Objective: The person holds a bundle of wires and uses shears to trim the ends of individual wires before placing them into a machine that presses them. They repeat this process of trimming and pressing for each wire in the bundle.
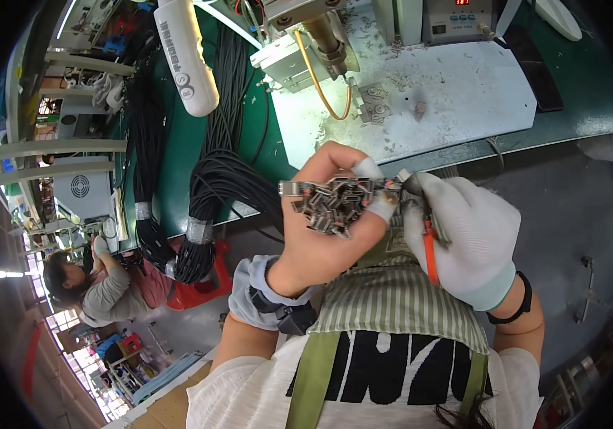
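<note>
From my feed, the left hand (pixel 324 254) curls round a jumbled bunch of small, boxy, silvery connectors (pixel 335 204), capped thumb and forefinger nearly meeting, while the gloved right hand (pixel 474 229) closes on an orange-handled tool (pixel 431 254), both just in front of the white plate (pixel 457 96). Metal scraps litter that plate beneath the press (pixel 326 46); left of it, the green worktop (pixel 248 143) carries bundled black cables (pixel 226 175), and grey floor (pixel 560 214) borders its near edge.

Single head-worn fisheye view, facing down, close above left hand (pixel 321 249) and right hand (pixel 474 232); bench (pixel 589 100) across top.
</note>
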Action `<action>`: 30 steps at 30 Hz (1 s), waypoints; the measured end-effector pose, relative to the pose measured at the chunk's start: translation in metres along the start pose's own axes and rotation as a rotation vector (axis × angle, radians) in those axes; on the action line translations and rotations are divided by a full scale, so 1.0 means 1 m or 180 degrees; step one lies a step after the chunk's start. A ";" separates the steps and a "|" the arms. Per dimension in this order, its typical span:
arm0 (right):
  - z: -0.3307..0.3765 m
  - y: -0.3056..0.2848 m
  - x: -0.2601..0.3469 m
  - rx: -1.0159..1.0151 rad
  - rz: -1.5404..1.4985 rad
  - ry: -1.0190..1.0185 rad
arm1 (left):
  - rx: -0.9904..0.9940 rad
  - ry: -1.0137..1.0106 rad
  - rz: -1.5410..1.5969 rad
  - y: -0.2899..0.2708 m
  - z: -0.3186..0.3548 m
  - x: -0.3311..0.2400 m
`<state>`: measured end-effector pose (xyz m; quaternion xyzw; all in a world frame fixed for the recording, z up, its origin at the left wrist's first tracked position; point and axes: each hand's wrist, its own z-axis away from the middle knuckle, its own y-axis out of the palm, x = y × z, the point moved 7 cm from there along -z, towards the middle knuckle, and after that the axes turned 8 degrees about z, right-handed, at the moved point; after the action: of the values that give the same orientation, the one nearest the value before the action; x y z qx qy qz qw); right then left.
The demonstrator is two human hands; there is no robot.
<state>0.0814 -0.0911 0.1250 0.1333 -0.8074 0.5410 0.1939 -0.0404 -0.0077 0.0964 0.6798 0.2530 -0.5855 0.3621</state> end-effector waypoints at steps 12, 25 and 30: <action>0.002 0.009 -0.003 -0.0169 -0.0497 -0.0045 | -0.0181 0.0637 -0.0458 -0.001 0.002 -0.008; 0.006 0.018 -0.001 0.0016 -0.1123 0.0064 | 0.0009 0.0431 -0.0256 0.003 0.003 -0.001; 0.007 0.022 -0.006 0.0531 -0.1702 0.0483 | 0.0423 0.1022 -0.1186 0.011 0.004 -0.018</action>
<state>0.0763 -0.0890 0.1014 0.3161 -0.6795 0.5436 0.3779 -0.0376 -0.0164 0.1158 0.7280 0.3892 -0.5420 0.1577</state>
